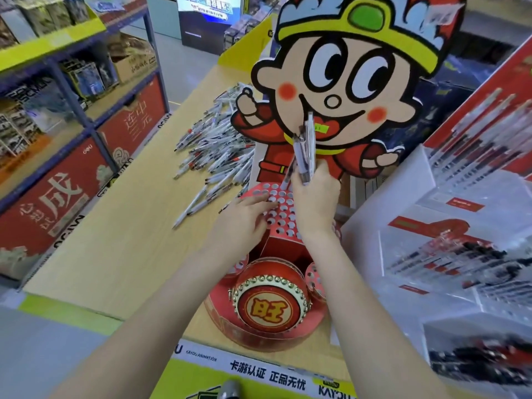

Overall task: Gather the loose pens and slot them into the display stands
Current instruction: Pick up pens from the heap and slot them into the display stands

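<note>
Several pens [304, 151] sit bunched in the right hand [313, 197], fingers curled round them, tips pointing down at the display stand's perforated top [280, 214] just below. Left hand [244, 217] lies flat with fingers spread, pressing the holed panel's near-left edge. Loose pen pile [213, 148] waits on the table [121, 234], up and left of that hand. I'd keep that brace firm and feed one pen per hole, upright, not jamming the bundle.

Head-worn view, forward and down
</note>
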Tool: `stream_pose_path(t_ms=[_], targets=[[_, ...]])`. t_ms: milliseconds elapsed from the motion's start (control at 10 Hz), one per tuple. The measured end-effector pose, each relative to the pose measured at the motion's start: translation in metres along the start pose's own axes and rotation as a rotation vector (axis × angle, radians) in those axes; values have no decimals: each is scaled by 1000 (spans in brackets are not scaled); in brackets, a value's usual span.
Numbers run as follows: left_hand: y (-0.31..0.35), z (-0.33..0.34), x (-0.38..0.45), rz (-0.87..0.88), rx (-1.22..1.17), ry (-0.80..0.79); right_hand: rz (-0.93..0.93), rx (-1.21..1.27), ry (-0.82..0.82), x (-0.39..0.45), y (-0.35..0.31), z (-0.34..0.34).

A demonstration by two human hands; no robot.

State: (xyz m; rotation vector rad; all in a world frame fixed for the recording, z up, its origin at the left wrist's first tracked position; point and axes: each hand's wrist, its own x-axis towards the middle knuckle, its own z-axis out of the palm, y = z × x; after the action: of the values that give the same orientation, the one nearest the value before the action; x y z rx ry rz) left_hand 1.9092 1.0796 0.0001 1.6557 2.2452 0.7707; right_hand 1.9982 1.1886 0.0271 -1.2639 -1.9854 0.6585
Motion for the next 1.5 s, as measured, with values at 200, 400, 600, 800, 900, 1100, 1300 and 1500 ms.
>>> stream_pose_path(t_ms=[200,400,600,800,900,1100,1300,1500], targets=[[-1,-5,2,25,4,-72,69,172,-135,-10,-21,-41],[43,-32,2,-90,-403,110,217,692,-429,-39,-12,-102],[105,-42,2,-58,-974,-2,196,697,-494,-57,-2,-124],[109,-44,1,-181,-1257,-68,115,440,-341,-62,13,-142],[92,-54,7,-390,-1536,-6,225,666,-208,-66,27,-152],[83,-48,4,-521,-1666,-34,220,993,-334,-74,5,-143],[84,-47,3,-557,-1693,23,137,978,-341,-66,-14,-130],[36,-33,1,-219,-373,135,69,472,203,-21,-4,-111]])
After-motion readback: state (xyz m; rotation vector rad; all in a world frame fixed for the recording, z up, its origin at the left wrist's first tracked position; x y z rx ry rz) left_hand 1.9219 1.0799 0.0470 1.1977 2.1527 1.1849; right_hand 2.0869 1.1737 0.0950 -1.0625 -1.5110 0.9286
